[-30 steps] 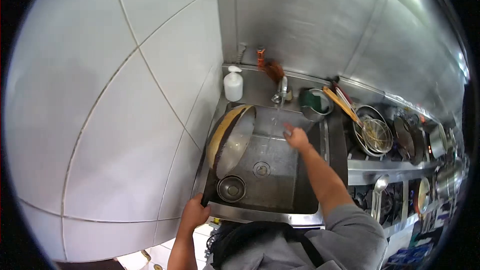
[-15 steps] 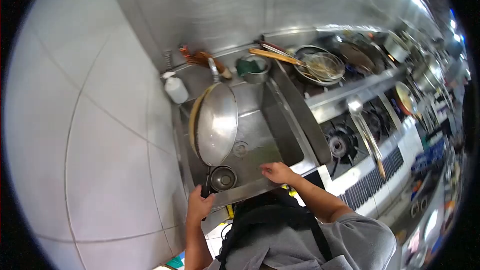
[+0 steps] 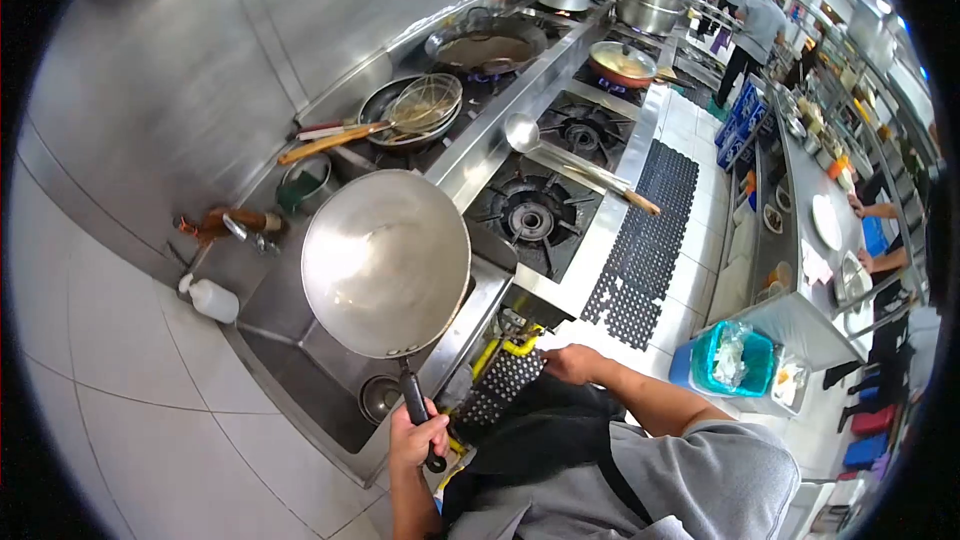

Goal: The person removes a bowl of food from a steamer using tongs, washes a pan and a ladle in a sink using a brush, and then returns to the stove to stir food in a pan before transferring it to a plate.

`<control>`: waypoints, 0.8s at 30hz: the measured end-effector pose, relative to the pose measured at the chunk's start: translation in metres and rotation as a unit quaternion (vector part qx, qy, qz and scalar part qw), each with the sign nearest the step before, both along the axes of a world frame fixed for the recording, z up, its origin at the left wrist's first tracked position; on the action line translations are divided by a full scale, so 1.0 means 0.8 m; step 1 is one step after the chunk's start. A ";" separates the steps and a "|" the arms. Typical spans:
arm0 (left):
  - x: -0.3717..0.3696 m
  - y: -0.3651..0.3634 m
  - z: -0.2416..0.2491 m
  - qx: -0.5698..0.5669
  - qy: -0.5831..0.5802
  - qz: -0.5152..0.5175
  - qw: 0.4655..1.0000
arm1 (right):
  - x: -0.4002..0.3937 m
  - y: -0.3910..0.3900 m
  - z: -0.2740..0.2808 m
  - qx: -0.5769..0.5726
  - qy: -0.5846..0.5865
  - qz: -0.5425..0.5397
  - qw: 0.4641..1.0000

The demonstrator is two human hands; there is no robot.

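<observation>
A pale metal wok with a long black handle is held tilted over the sink, its inside facing up. My left hand is wrapped round that handle. Away from the wok, my right hand is at the front of my dark apron, beside yellow pipes. Its fingers are curled closed, and what they hold, if anything, does not show. Below the wok, a small round metal bowl sits in the sink, partly covered.
A soap bottle, tap and pot with green cloth stand behind the sink. Stove burners, a ladle, and a pan with a strainer lie beyond. A teal bin is at right. Other people are further off.
The wok has come up out of the sink by its handle, turned to show its inside. The view has swung right along the stove. My right hand has left the sink's front edge.
</observation>
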State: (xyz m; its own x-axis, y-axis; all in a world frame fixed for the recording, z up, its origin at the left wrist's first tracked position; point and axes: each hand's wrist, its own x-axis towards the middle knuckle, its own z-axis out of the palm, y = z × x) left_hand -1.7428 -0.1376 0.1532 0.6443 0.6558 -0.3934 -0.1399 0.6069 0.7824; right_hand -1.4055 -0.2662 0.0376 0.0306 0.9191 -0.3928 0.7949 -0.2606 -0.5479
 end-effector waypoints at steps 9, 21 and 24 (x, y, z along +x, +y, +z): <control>0.284 -0.039 0.033 0.127 0.031 -0.041 0.991 | 0.188 -0.136 -0.055 -0.030 0.009 -0.101 0.994; 0.551 -0.064 -0.142 0.059 0.077 -0.028 0.995 | 0.362 -0.494 -0.104 -0.123 -0.058 -0.442 0.887; 0.597 -0.092 -0.175 0.092 0.086 0.020 0.992 | 0.349 -0.556 -0.166 -0.144 -0.016 -0.508 0.849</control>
